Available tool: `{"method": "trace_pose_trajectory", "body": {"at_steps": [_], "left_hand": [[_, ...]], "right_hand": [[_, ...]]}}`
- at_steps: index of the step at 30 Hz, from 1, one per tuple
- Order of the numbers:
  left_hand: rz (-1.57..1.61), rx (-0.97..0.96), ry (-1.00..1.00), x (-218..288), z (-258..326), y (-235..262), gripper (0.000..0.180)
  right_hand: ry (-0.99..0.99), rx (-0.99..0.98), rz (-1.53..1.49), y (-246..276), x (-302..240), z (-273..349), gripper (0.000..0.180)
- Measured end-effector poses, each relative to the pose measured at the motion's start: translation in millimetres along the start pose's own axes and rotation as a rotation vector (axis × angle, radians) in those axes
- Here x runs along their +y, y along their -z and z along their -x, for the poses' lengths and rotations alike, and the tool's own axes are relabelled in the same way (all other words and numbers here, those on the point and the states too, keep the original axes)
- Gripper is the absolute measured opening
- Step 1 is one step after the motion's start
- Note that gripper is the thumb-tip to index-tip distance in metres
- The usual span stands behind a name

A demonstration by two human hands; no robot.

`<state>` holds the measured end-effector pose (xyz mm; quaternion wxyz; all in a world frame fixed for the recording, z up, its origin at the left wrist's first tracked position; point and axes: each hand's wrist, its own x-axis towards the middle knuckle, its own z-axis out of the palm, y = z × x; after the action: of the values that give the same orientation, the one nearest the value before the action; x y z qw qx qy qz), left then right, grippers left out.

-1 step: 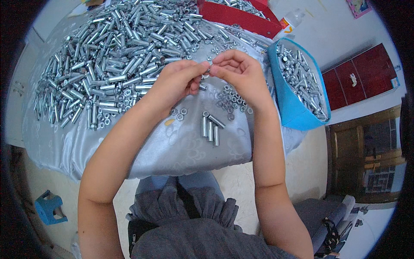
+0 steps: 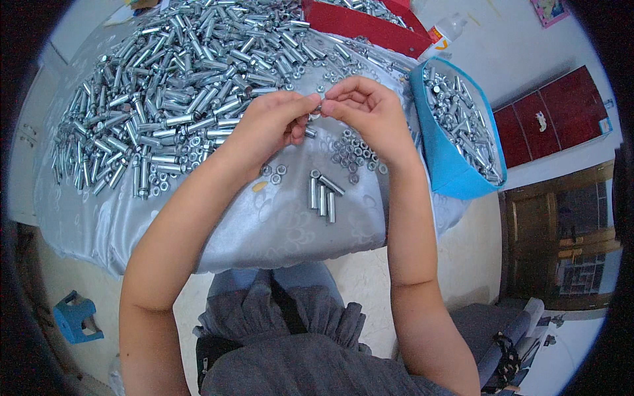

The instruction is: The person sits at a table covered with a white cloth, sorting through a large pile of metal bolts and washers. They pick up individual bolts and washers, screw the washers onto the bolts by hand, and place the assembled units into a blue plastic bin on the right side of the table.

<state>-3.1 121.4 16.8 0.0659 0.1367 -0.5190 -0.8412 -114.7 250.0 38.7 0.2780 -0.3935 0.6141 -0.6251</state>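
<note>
A small metal piece (mostly hidden by fingers, so its exact kind I cannot tell) is above the table where the fingertips meet, the left hand and right hand each pinched closed on it. Nearer the body lie loose hex nuts and four metal sleeves; a heap of sleeve anchor bolts spreads leftward, and a blue bin holding more stands at right.

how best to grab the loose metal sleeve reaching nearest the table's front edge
Probably pinch the near end of that metal sleeve across its round sides, coming from the person's side: it lies lengthwise toward the person, and that end juts past the neighbouring sleeve.
</note>
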Motion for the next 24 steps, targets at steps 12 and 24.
{"method": "trace_pose_trajectory", "body": {"at_steps": [12, 24], "left_hand": [[0.078, -0.038, -0.018, 0.9, 2.8, -0.2, 0.017], [0.146, -0.112, -0.025, 2.4, 3.2, 0.6, 0.017]], "right_hand": [[-0.026, 0.017, -0.015, -1.4, 0.0, 0.5, 0.014], [-0.001, 0.0, 0.02, -5.1, -1.4, 0.5, 0.015]]}}
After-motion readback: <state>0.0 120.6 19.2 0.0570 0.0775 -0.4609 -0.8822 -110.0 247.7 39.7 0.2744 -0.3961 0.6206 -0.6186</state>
